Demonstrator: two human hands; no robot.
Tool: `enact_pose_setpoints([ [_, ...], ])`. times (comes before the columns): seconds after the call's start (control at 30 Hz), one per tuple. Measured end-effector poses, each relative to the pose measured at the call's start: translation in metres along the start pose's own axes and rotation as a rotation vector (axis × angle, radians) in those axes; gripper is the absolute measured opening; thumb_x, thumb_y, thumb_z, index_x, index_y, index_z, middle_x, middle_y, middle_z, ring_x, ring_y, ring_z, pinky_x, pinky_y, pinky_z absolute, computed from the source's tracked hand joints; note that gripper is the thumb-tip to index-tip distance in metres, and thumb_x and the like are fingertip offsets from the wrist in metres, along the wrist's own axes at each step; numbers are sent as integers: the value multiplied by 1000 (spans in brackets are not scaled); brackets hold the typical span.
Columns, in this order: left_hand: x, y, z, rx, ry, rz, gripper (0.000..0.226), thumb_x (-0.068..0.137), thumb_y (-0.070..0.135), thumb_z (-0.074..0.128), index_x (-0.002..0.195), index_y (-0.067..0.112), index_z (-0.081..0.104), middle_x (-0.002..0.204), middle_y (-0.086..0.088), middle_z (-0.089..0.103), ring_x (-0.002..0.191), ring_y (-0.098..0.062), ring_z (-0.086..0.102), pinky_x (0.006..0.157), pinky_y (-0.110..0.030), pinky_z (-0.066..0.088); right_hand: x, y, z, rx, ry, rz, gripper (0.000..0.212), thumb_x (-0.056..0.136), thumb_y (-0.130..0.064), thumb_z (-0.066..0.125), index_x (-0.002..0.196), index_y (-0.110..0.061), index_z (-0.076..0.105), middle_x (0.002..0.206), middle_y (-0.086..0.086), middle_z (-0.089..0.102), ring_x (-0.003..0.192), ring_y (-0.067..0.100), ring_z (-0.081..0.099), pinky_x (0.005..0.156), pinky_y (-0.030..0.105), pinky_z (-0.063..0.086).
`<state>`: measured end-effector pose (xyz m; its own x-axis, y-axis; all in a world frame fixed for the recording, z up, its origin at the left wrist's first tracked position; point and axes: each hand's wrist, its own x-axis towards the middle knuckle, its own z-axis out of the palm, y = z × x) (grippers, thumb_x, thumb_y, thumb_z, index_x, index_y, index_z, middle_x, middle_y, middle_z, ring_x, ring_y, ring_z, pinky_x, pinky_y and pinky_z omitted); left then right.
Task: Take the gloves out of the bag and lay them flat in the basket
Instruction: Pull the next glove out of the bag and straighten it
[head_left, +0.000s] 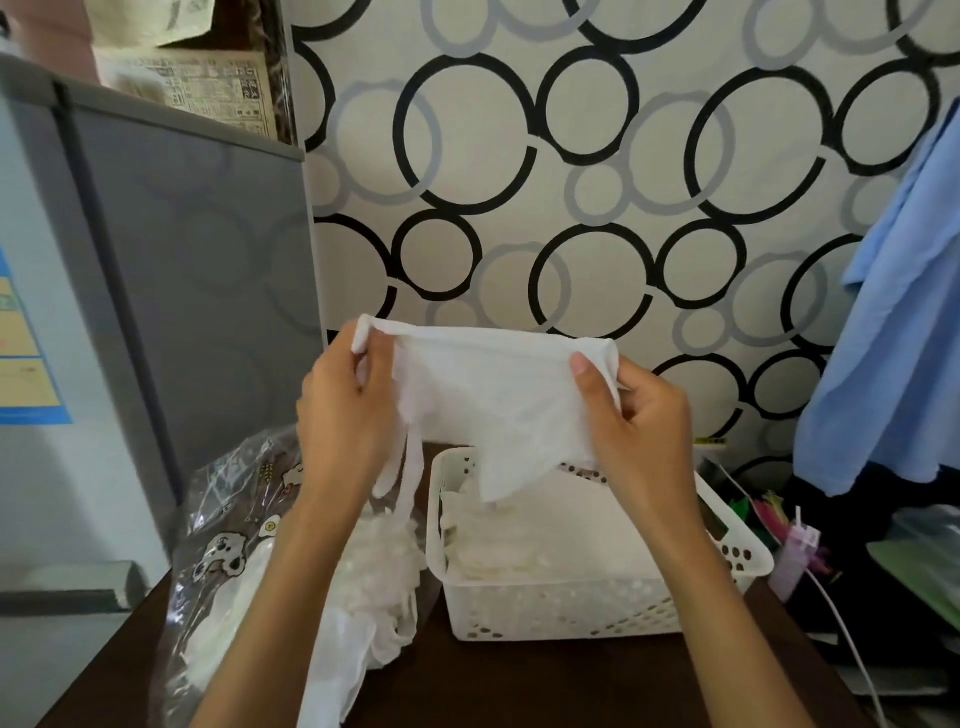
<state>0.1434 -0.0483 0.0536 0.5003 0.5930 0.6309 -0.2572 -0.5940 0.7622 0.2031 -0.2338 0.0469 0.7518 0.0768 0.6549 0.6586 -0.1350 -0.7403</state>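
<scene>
A thin white glove (493, 395) is stretched in the air between both hands, above the back of the white perforated basket (597, 608). My left hand (348, 405) pinches its left end; glove fingers dangle below that hand. My right hand (639, 415) pinches the right end. Several white gloves (535, 535) lie flat inside the basket. Left of the basket lies the clear printed bag (228, 519), with more crumpled white gloves (379, 571) spilling from it under my left forearm.
The basket and bag rest on a dark brown table (545, 686). A grey fridge (156, 291) stands at the left, a patterned wall behind. A blue garment (893, 338) hangs at the right above clutter and a white cable (852, 644).
</scene>
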Motion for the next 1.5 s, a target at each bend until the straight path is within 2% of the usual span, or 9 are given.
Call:
enact_pose_setpoints([
  [0.2, 1, -38, 44, 387, -522, -25, 43, 100, 39, 42, 60, 24, 39, 55, 7, 42, 54, -14, 44, 52, -28, 29, 10, 61, -31, -325, -199, 381, 35, 93, -32, 57, 73, -3, 59, 61, 8, 52, 53, 21, 51, 37, 17, 42],
  [0.33, 1, -57, 75, 556, -773, 9, 43, 97, 41, 45, 59, 22, 49, 54, 7, 47, 53, -14, 44, 51, -26, 29, 9, 89, -48, -519, -198, 487, 26, 91, -34, 60, 104, -13, 68, 82, 3, 60, 62, 16, 58, 59, 37, 58],
  [0.5, -2, -52, 93, 696, -724, 117, 13, 92, 38, 57, 85, 28, 62, 80, 4, 64, 86, -21, 62, 63, -28, 37, 10, 94, -60, -737, -187, 484, 27, 90, -38, 59, 105, -19, 71, 86, 1, 65, 73, 21, 65, 70, 33, 51],
  [0.6, -5, -42, 93, 683, -530, 193, 26, 92, 34, 60, 117, 25, 58, 109, 7, 66, 101, -15, 61, 70, -26, 40, 10, 94, -58, -794, -165, 492, 28, 89, -36, 62, 113, -22, 67, 108, 6, 67, 99, 27, 61, 72, 29, 41],
  [0.83, -23, -29, 88, 501, -680, 424, 34, 95, 6, 48, 111, 30, 65, 115, 12, 64, 102, -9, 60, 80, -36, 54, 15, 78, -51, -729, 83, 203, 34, 85, -4, 65, 115, -18, 60, 111, 7, 56, 91, 20, 53, 69, 30, 44],
  [1.1, -23, -40, 108, 639, -1236, 488, 40, 103, 36, 34, 141, 30, 42, 153, 7, 33, 141, -12, 24, 115, -35, 23, 9, 96, -42, -758, -156, 342, 22, 89, -8, 62, 101, -25, 68, 109, 4, 66, 83, 15, 55, 67, 24, 41],
  [1.2, -26, -50, 104, 729, -1324, 391, 53, 101, 48, 27, 151, 31, 21, 160, 9, 15, 147, -12, 9, 119, -38, 11, 14, 95, -46, -627, -570, 398, 38, 87, -24, 66, 124, -30, 57, 136, 1, 49, 116, 17, 47, 96, 29, 40],
  [1.3, -31, -49, 95, 842, -1328, 335, 67, 96, 61, 25, 153, 30, 8, 161, 8, 5, 148, -13, 5, 120, -40, 9, 9, 103, -45, -906, -1011, 549, 76, 88, -42, 62, 149, -32, 18, 155, 5, 16, 144, 30, 11, 117, 41, 15],
  [1.5, -36, -49, 81, 988, -1386, 195, 94, 82, 80, 26, 153, 25, -4, 161, 6, -6, 148, -17, 3, 120, -42, 8, 8, 108, -48, -929, -1016, 551, 85, 87, -48, 60, 151, -28, 8, 157, 5, 9, 145, 30, 6, 116, 41, 12],
])
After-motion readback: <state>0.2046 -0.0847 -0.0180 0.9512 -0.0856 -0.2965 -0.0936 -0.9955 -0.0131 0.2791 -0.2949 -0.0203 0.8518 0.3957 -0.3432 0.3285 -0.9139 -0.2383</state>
